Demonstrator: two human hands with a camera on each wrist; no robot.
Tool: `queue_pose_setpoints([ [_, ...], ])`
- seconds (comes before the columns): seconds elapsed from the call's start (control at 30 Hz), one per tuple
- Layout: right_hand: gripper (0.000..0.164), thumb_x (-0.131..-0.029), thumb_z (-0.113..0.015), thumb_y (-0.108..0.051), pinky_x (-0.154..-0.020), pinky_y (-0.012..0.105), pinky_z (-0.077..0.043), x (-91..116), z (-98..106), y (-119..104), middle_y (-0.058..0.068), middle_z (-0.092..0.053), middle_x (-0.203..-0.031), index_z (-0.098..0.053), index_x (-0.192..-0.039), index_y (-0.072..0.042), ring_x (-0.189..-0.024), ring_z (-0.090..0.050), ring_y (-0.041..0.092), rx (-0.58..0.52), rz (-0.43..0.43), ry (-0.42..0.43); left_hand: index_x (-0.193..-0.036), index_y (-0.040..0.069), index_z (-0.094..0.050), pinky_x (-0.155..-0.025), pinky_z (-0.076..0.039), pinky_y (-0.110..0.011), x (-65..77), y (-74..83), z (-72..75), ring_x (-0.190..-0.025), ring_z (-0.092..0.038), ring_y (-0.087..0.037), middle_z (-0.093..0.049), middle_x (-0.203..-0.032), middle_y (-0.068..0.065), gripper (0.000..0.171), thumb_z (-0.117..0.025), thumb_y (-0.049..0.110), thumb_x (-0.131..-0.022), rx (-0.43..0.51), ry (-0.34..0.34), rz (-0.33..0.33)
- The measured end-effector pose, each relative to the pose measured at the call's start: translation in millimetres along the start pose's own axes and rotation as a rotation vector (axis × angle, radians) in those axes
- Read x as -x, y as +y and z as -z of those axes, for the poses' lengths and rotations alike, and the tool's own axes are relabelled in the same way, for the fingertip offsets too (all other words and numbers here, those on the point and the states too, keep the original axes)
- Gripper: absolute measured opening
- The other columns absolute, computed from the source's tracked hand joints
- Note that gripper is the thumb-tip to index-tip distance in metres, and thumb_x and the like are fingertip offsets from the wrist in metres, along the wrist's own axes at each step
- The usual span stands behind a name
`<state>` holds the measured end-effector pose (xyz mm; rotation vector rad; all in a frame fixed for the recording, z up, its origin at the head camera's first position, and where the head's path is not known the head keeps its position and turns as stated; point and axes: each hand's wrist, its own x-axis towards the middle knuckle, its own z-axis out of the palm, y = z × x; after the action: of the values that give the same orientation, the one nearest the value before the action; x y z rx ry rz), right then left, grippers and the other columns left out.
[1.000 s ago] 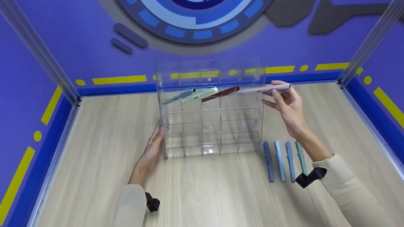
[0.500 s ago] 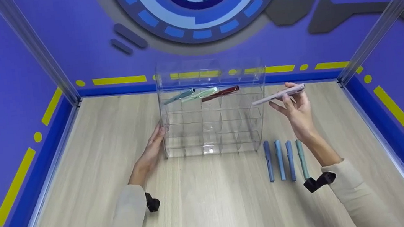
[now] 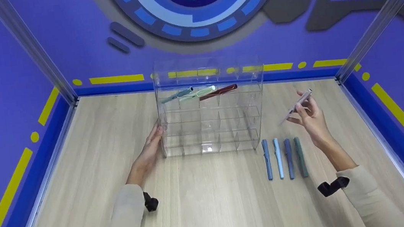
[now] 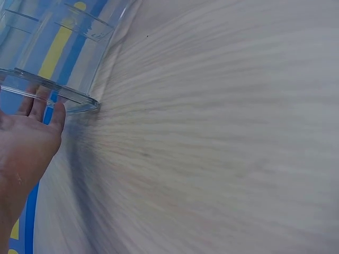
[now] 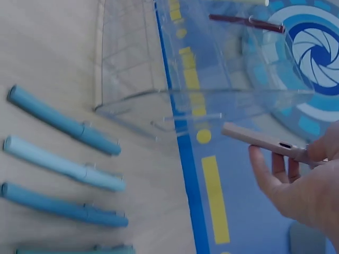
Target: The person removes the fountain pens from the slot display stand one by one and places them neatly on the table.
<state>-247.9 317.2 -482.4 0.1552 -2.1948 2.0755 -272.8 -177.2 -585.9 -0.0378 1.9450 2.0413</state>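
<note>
In the head view my right hand (image 3: 312, 121) pinches a pale pink pen (image 3: 298, 104) between thumb and fingers, in the air to the right of a clear acrylic pen rack (image 3: 210, 135). The pen slants, its lower tip towards the table. Straight fingers of my left hand (image 3: 148, 151) rest on the rack's left side; the left wrist view shows the fingers (image 4: 39, 106) against the clear panel. Upper in the rack lie a teal pen (image 3: 177, 95), a light green pen (image 3: 199, 92) and a dark red pen (image 3: 218, 92), side by side and tilted.
Several blue and green pens lie in a row on the wooden table right of the rack, among them a light blue pen (image 3: 278, 158) and a dark green pen (image 3: 300, 157). Purple-blue walls (image 3: 103, 60) enclose the table at the back and both sides.
My right hand has drawn the pale pink pen out from the rack, rightwards and towards me, tipping it from nearly level to a steep slant. The left hand has stayed at the rack.
</note>
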Motion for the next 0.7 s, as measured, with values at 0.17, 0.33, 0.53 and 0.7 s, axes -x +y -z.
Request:
queue_pose_setpoints([
  [0.17, 0.053, -0.110, -0.047, -0.017, -0.086, 0.025, -0.063, 5, 24, 12, 0.004, -0.050, -0.117, -0.031, -0.159, -0.008, -0.101, -0.063, 0.004, 0.126, -0.105, 0.011, -0.166, 0.030, 0.001, -0.129, 0.012, -0.055, 0.1, -0.6, 0.3, -0.161, 0.013, -0.026, 0.001, -0.175, -0.001, 0.077, -0.037, 0.060, -0.106, -0.015, 0.005, 0.013],
  [0.33, 0.052, -0.109, -0.047, -0.015, -0.085, 0.026, -0.063, 8, 43, 23, 0.002, -0.050, -0.114, -0.033, -0.159, -0.007, -0.096, -0.064, 0.000, 0.206, -0.199, 0.035, -0.166, 0.030, -0.001, -0.129, 0.013, -0.055, 0.7, -1.4, 0.1, -0.161, 0.013, -0.025, -0.002, -0.175, -0.001, 0.075, -0.036, 0.059, -0.107, -0.004, 0.007, 0.008],
  [0.53, 0.046, -0.108, -0.050, -0.020, -0.082, 0.029, -0.064, 12, 61, 34, -0.003, -0.055, -0.106, -0.042, -0.151, -0.006, -0.090, -0.065, 0.000, 0.301, -0.299, 0.062, -0.166, 0.033, -0.005, -0.129, 0.012, -0.054, 0.4, -2.1, 0.0, -0.161, 0.011, -0.024, -0.011, -0.174, 0.000, 0.075, -0.039, 0.060, -0.105, 0.013, 0.017, 0.011],
  [0.7, 0.045, -0.107, -0.054, -0.024, -0.079, 0.029, -0.064, 17, 69, 39, -0.007, -0.059, -0.099, -0.047, -0.144, -0.001, -0.086, -0.067, 0.001, 0.350, -0.342, 0.079, -0.166, 0.033, -0.006, -0.129, 0.012, -0.054, -0.2, -1.6, -0.3, -0.161, 0.010, -0.024, -0.012, -0.174, 0.000, 0.072, -0.039, 0.057, -0.106, 0.025, 0.013, 0.005],
])
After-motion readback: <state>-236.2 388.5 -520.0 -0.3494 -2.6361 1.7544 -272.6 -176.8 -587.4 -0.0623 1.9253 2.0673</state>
